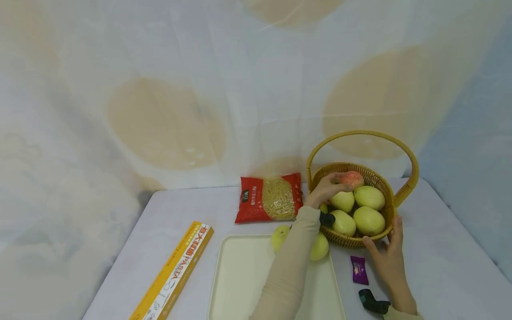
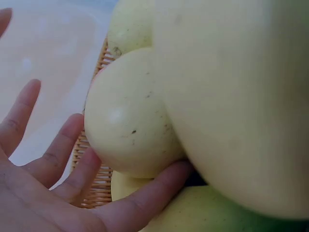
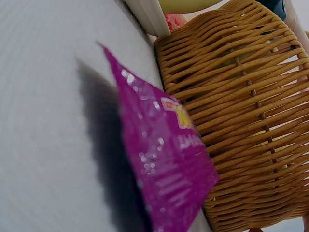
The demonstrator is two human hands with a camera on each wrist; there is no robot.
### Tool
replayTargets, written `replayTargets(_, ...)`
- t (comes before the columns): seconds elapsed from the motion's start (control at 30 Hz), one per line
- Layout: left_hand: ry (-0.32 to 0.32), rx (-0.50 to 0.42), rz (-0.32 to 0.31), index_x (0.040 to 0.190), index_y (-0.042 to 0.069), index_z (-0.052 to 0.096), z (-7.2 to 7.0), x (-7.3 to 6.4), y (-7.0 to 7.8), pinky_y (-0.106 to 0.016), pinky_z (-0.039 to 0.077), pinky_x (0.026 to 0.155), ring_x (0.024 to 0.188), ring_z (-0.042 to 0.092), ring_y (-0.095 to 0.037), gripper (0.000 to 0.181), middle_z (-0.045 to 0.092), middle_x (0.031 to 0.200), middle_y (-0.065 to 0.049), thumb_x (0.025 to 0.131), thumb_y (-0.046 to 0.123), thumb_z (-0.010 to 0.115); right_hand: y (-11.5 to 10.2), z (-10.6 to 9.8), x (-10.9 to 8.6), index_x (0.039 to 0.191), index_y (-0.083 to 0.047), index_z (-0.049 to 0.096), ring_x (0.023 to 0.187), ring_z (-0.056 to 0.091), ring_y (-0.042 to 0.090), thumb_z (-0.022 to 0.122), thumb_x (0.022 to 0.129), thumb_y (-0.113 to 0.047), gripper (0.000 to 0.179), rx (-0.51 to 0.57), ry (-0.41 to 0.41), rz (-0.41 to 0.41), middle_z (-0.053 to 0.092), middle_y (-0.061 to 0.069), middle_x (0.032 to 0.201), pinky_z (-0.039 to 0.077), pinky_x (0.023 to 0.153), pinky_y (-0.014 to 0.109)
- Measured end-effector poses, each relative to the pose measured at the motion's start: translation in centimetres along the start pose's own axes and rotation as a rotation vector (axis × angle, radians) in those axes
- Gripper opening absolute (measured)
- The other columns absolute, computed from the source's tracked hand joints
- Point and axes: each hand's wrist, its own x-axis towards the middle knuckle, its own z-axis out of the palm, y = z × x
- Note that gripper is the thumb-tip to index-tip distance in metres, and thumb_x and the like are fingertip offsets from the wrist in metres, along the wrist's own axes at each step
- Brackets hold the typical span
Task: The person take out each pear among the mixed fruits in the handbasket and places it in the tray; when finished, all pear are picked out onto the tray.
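The yellow box [image 1: 173,272] far left of the basket [image 1: 348,242] says "意大利面 PASTA" and "curry sauce". The red bag [image 1: 276,200] just left of the basket has tiny Chinese words. The purple wrapper's [image 1: 359,270] letters, in front of the basket, are blurry.

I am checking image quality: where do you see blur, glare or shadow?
Left wrist: the large near fruit at right looks blurred; right wrist: the purple packet shows white glints and a dark shadow beside it; head: soft lighting, no strong glare.

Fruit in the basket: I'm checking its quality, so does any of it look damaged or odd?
Yes, slightly: in the left wrist view, the pale fruit that the left hand touches has small dark specks on its otherwise smooth skin. They may only be surface blemishes; no spill shows around the basket.
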Motion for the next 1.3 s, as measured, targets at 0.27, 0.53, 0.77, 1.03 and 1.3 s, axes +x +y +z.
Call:
replayTargets(0.27,-0.042,0.093,-0.039,0.132,0.036,0.056,0.1,0.9,0.1,-0.048,0.051,0.076,0.111,0.059,-0.021,0.050,0.056,0.137,0.008,0.084,0.037,0.073,-0.5,0.1,-0.2,0.154,-0.020,-0.017,0.142,0.001,0.056,0.060,0.095,-0.013,0.098,0.007,0.008,-0.010,-0.022,0.007,0.161,0.018,0.105,0.074)
replayTargets(0.53,-0.091,0.147,-0.050,0.134,0.034,0.054,0.0,1.7,-0.1,-0.046,0.053,0.074,0.110,0.059,-0.022,0.054,0.057,0.134,0.009,0.084,0.035,0.072,-0.1,0.0,-0.1,0.154,-0.021,-0.017,0.142,0.002,0.056,0.061,0.095,-0.012,0.098,-0.007,0.011,0.008,-0.022,0.005,0.161,0.019,0.105,0.073)
replayTargets(0.77,-0.093,0.233,-0.089,0.136,0.028,0.054,0.3,2.7,-0.4,-0.044,0.055,0.073,0.110,0.060,-0.025,0.057,0.055,0.139,0.002,0.083,0.025,0.075,-0.1,0.0,0.1,0.154,-0.022,-0.017,0.143,0.003,0.055,0.061,0.094,-0.013,0.099,-0.012,0.007,0.020,-0.022,0.004,0.161,0.019,0.107,0.072)
replayTargets(1.03,-0.161,0.431,0.042,0.127,0.018,0.063,0.5,2.4,0.0,-0.029,0.050,0.087,0.118,0.056,-0.018,0.048,0.057,0.138,0.001,0.081,0.015,0.077,-0.7,0.1,-0.2,0.154,-0.022,-0.018,0.144,0.002,0.052,0.061,0.095,-0.015,0.098,-0.013,0.000,0.044,-0.021,0.003,0.162,0.018,0.109,0.070)
replayTargets(1.3,-0.074,0.380,0.001,0.125,0.023,0.064,0.7,2.4,-0.2,-0.034,0.053,0.069,0.094,0.060,-0.015,0.047,0.062,0.128,0.001,0.080,0.018,0.078,-0.1,-0.1,0.1,0.154,-0.023,-0.018,0.144,0.003,0.053,0.061,0.095,-0.015,0.099,-0.027,-0.003,0.041,-0.021,0.003,0.162,0.020,0.108,0.070)
